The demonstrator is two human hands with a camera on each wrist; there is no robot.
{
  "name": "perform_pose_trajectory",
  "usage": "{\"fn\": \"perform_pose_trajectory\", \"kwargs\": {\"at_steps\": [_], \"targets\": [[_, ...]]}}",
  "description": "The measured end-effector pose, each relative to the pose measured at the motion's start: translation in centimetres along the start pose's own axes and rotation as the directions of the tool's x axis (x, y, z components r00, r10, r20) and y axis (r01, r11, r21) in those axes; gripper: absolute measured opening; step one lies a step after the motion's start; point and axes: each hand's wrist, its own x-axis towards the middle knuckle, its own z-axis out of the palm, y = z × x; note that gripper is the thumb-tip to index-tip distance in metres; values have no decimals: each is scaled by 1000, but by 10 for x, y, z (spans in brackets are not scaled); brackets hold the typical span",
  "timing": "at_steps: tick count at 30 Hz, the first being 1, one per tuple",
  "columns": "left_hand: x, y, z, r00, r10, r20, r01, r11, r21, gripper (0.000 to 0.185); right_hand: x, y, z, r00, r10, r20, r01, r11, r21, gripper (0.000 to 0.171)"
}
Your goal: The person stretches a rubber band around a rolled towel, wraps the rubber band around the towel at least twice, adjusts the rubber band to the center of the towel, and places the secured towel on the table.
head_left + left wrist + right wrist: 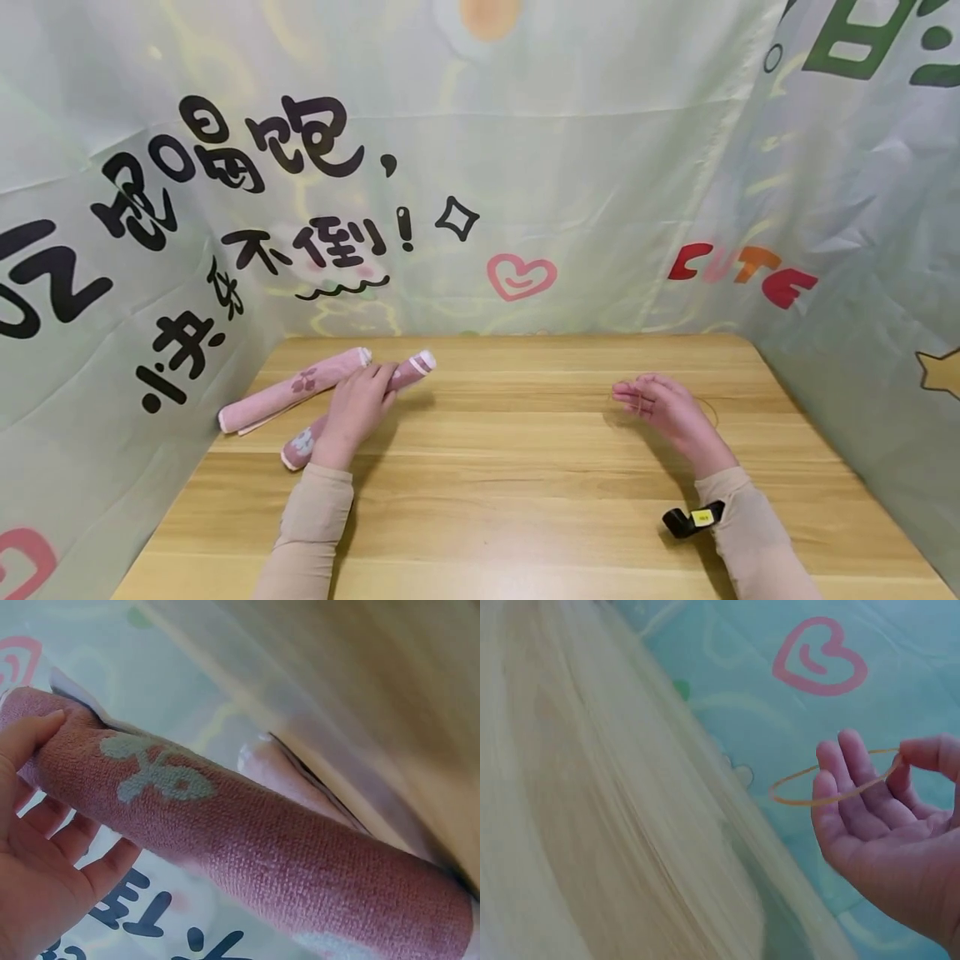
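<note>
At the far left of the table lie 2 rolled pink towels; the left hand curls around the nearer towel, just beside the other towel. To the right, the right hand pinches a rubber band

Printed backdrop cloth carries all legible text. Left and rear panels: large black handwritten Chinese characters, the lower line reading "不倒!", with a wavy underline, a black diamond outline and a pink heart beside it. Right panel: "CUTE" in red and orange letters. Green characters at top right are cut off, unreadable. Yellow tag on the right wrist strap: print too small to read.
</note>
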Motion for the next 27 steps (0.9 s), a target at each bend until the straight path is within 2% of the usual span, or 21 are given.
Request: {"fn": "perform_pose_trajectory", "kwargs": {"at_steps": [3,6,12,15,20,22,24,27], "targets": [[5,4,0,1000,1,-4,-1,1000,-18,35,2,1,-2,991,-3,134,-20,985,171,45],[9,8,0,1000,-5,-1,5,1000,-30,36,5,1,-2,980,-5,201,-61,945,321,53],[18,15,1,1000,-15,9,15,998,-64,37,7,2,0,970,-16,241,-128,814,567,57],[21,20,0,1000,-27,14,28,996,-84,36,10,4,3,964,-39,264,-139,771,622,58],[24,29,0,999,-47,27,50,991,-123,36,16,6,9,961,-78,266,-122,743,658,55],[26,32,0,998,-56,36,60,989,-134,36,18,7,11,964,-92,251,-110,720,685,53],[27,34,1,997,-64,41,69,988,-139,36,20,8,13,964,-111,241,-105,675,731,53],[29,39,-1,995,-83,54,90,986,-143,36,22,9,18,963,-151,222,-93,587,804,51]]}}
